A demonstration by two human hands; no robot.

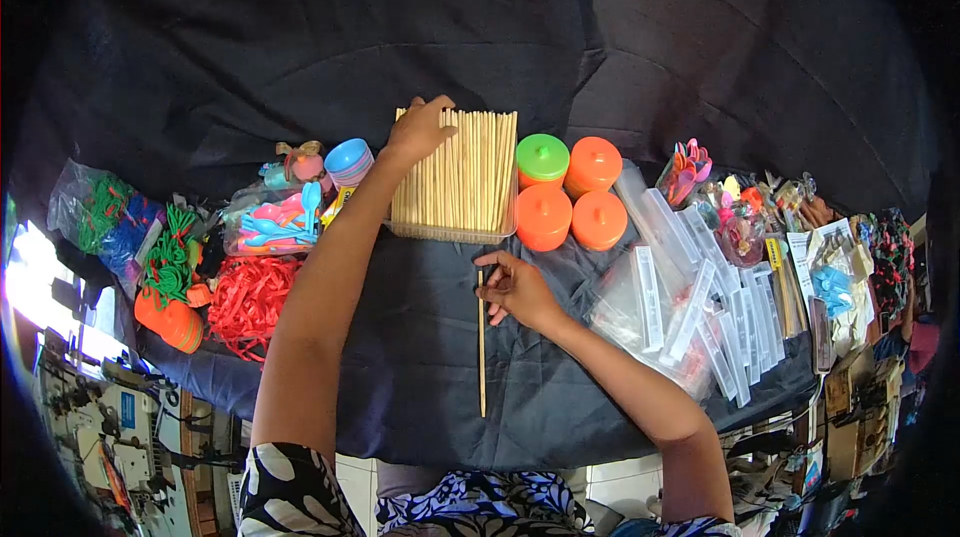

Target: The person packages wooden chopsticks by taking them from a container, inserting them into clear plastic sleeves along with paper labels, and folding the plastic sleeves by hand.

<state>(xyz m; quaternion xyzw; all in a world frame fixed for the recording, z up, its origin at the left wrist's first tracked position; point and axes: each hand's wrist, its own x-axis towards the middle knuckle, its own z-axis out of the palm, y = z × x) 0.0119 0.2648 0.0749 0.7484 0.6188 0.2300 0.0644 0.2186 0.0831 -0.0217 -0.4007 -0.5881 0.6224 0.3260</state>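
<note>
A clear plastic tray point(455, 235) full of upright-lying wooden sticks point(470, 172) sits at the centre. My left hand point(425, 127) rests over the upper left end of the sticks, fingers bent; whether it grips one cannot be made out. Below the tray, my right hand point(518, 292) pinches the upper end of a single wooden stick point(482, 357), which points down towards me over the black cloth point(420, 337).
Orange tubs point(545, 217) and a green-lidded tub point(543, 155) stand right of the tray. Farther right are clear plastic cases point(690, 312) and bagged items. Red ribbon point(250, 305), green cord point(172, 255), blue cups point(348, 159) and bagged spoons point(285, 222) lie left.
</note>
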